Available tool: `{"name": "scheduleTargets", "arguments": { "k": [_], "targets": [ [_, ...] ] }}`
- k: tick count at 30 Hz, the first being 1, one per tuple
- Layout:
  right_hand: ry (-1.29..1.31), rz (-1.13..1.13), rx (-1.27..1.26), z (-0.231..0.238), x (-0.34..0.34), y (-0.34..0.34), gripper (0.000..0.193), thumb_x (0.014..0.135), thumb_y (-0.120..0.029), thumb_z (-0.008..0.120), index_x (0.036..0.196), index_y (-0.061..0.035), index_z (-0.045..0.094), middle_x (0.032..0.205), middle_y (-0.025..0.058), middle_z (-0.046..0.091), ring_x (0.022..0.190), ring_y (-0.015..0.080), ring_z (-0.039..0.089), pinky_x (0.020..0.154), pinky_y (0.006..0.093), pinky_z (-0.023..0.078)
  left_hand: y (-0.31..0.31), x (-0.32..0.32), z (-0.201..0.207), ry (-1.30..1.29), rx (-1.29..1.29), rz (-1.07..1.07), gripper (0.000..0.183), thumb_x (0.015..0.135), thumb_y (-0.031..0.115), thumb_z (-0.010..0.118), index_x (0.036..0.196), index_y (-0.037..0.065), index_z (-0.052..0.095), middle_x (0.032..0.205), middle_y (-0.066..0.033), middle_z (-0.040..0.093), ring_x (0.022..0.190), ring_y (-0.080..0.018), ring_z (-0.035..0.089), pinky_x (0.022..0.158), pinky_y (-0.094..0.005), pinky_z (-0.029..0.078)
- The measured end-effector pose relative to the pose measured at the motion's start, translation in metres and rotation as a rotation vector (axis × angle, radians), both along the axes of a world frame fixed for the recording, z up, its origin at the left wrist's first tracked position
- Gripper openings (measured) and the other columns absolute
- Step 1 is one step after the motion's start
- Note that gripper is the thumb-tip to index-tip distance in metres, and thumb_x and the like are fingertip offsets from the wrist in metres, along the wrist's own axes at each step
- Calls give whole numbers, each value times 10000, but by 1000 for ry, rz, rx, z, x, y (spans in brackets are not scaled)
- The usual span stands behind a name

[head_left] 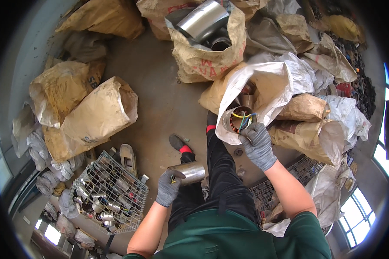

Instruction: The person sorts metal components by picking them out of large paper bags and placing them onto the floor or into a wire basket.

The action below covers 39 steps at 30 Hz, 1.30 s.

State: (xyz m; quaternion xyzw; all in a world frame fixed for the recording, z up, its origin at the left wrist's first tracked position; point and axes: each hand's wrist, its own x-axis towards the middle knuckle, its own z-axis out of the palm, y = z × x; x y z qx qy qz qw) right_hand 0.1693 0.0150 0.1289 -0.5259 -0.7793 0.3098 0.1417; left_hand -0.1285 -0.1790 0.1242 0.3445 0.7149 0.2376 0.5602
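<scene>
The single camera is sitting on the person's head and looking almost straight down along the body to the concrete floor (pixel 160 90). Its fisheye lens is bending everything toward a dark round rim, so windows are curling in at both sides. The forearms are coming in from the lower edge, close beneath the lens, while the sacks (pixel 95 116) and the wire basket (pixel 110 196) are lying farther off.

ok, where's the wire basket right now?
Head view, lower left: the wire basket sits on the floor left of the left hand, below the brown paper sacks.
</scene>
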Motion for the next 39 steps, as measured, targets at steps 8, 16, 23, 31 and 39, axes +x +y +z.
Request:
{"name": "scheduleTargets", "arguments": {
  "k": [8,16,23,31,39],
  "targets": [
    [-63,687,-205,57,-95,-61,128,751,-149,712,825,-55,669,810,119,599,758,323,562,707,441,464,-4,-21,18,157,-88,-86,335,814,320,726,846,-11,683,832,-205,657,798,-345,641,734,-415,497],
    [-204,1153,-247,60,-204,-136,192,765,-253,643,842,-103,736,967,138,622,948,308,583,782,445,477,-86,-69,14,170,-217,-200,331,838,242,656,1091,31,679,1028,-234,635,988,-400,620,859,-457,505],
    [365,1056,-395,81,-267,-167,300,719,-72,719,1008,-39,649,1097,173,643,940,371,608,819,459,505,-260,-158,60,492,-267,438,199,845,144,651,994,11,660,970,-198,655,938,-364,634,835,-421,507],
    [256,409,-648,10,-166,-136,231,835,23,642,1064,-1,640,1036,147,621,949,246,629,830,334,525,-537,-445,130,1163,-762,1005,417,935,377,629,996,-32,687,820,-132,702,739,-236,650,704,-390,526],
    [32,119,-553,-22,-84,-86,220,892,-134,656,1069,-4,672,957,133,668,936,246,667,825,334,537,-517,-477,37,829,-531,1292,422,933,374,607,969,-34,703,844,-128,706,738,-269,623,674,-415,488]
  ]
}}
